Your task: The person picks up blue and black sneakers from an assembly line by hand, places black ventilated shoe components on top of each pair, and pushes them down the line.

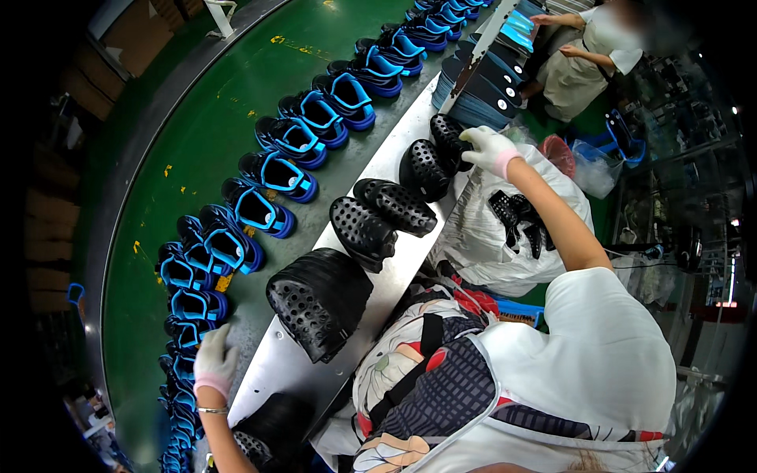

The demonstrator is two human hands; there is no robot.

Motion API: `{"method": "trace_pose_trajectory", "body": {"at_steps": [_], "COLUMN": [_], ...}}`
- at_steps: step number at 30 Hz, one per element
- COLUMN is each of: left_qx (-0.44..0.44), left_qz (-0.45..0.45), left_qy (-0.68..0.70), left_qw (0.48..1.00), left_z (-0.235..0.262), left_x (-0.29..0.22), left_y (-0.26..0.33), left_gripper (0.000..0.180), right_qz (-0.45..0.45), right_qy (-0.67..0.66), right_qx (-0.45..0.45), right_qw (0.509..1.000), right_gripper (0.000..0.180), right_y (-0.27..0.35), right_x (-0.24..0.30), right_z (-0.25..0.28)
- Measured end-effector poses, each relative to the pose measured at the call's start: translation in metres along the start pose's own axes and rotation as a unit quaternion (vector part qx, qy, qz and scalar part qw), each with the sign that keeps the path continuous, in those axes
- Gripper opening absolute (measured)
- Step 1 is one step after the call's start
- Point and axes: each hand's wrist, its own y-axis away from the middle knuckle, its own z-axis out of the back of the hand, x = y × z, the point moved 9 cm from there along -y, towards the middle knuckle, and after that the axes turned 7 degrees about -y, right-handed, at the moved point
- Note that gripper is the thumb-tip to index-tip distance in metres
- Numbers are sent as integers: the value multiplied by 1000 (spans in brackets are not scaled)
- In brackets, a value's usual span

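our right hand [489,150], gloved in white, closes on a black perforated shoe [448,138] at the far end of the metal ledge [276,366], while our gloved left hand [214,361] rests open by the blue-and-black shoes [189,303] on the green conveyor [213,118], well apart from it.

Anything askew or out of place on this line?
Nothing damaged or spilled. The blue shoes run in a neat row on the green belt; the black perforated shoes lie loosely at mixed angles on the metal ledge.
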Motion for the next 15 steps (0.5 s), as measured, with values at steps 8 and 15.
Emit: {"method": "trace_pose_trajectory", "body": {"at_steps": [8,15], "left_qx": [38,-14], "left_qz": [16,15], "left_qy": [-16,-14], "left_qw": [999,1000], "left_z": [-2,10], "left_x": [-74,-74], "left_y": [-11,-9], "left_gripper": [42,42], "right_qz": [49,77], "right_qy": [115,126], "right_qx": [52,76], "right_qw": [991,986], "right_gripper": [52,50], "right_y": [-23,-28], "right_x": [-11,20], "right_z": [-19,32]}}
